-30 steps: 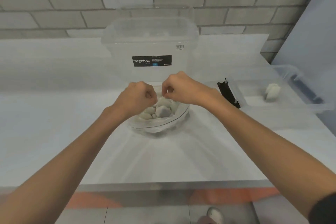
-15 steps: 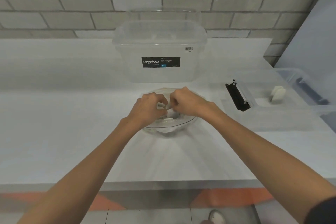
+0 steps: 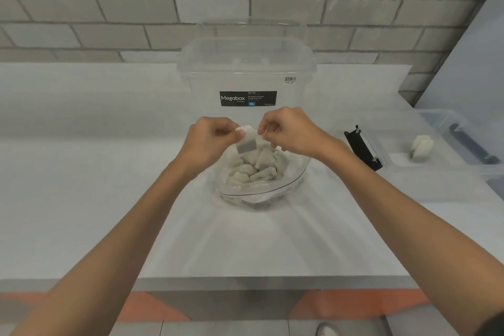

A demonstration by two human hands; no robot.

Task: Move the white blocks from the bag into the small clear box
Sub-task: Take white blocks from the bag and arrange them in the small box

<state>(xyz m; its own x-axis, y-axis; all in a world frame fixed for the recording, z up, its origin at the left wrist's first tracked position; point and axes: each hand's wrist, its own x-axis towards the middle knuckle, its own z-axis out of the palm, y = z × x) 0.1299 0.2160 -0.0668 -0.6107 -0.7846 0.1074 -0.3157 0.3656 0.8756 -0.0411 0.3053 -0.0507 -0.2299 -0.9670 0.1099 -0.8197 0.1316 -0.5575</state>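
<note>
- Fingers (image 3: pixel 236 131) of the left hand (image 3: pixel 211 142) pinch the top edge of one white block (image 3: pixel 247 143), which hangs tilted just above the mouth of the bag (image 3: pixel 289 185).
- The right hand (image 3: pixel 291 131) has its fingers curled, thumb and forefinger pressed together at the bag's far rim, right by the block's upper corner. They seem to grip the clear plastic, though that is hard to make out.
- Half a second ago both hands were low at the bag's mouth with no block raised. Now they are higher and this block is out of the heap.
- The other white blocks (image 3: pixel 253 169) lie heaped in the bag.
- The bag stands just in front of the Megabox container (image 3: pixel 245 68), mid-table.
- The small clear box (image 3: pixel 395 169) sits well apart to the right and holds one block (image 3: pixel 422 146), as before. Its black latch (image 3: pixel 362 148) is on the end facing the bag.
- Bare white table (image 3: pixel 109 185) lies between bag and box, and more runs down to the front edge.
</note>
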